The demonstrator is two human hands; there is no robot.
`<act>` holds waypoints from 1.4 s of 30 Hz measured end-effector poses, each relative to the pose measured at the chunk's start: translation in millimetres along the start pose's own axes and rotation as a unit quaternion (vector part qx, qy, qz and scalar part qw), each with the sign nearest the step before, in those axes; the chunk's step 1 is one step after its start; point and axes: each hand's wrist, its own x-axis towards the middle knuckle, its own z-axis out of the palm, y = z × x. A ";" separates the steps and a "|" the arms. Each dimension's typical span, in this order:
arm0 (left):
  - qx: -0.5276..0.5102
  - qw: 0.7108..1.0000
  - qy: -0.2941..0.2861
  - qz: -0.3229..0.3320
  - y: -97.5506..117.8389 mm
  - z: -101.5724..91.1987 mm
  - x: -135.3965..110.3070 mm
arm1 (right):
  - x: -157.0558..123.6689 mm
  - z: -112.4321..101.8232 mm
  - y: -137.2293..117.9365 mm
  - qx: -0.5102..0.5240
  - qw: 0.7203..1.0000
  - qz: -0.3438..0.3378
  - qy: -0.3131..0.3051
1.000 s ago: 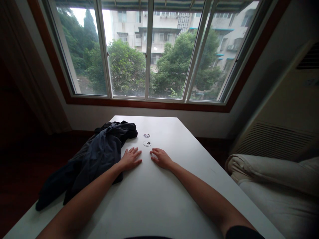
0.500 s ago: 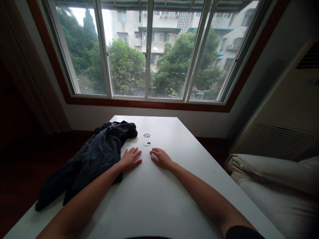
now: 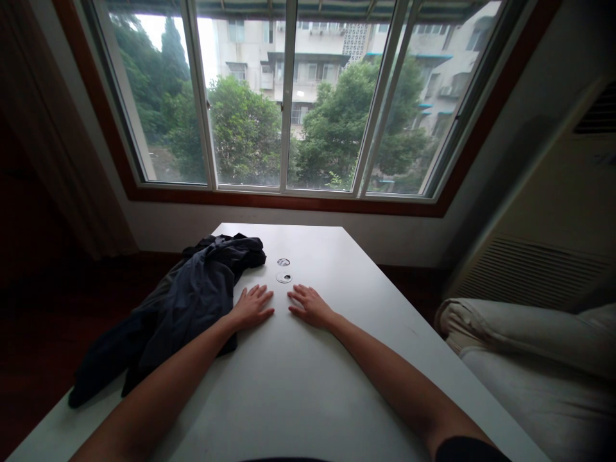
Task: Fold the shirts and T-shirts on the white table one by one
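My left hand (image 3: 251, 306) lies flat, palm down, on the white table (image 3: 308, 391), fingers spread and holding nothing. Its outer edge is right beside a crumpled dark blue garment (image 3: 180, 308) that covers the table's left side and hangs over the left edge. My right hand (image 3: 312, 305) also rests flat and open on the table, a short gap from the left hand. Just beyond the fingertips sit two small round cable grommets (image 3: 283, 277) set into the tabletop.
A wide window (image 3: 289, 96) with trees and buildings outside runs behind the table. A pale sofa or cushion (image 3: 529, 359) stands at the right, with an air-conditioning unit (image 3: 553, 244) behind it. A dark curtain hangs at the left.
My right hand has shifted very slightly forward and left with the fingers flatter. The left hand and the garment have not moved.
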 end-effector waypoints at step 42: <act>-0.004 1.000 -0.006 -0.029 1.7 -3.7 13.2 | -1.0 -8.3 -17.7 -0.011 0.996 0.049 -0.068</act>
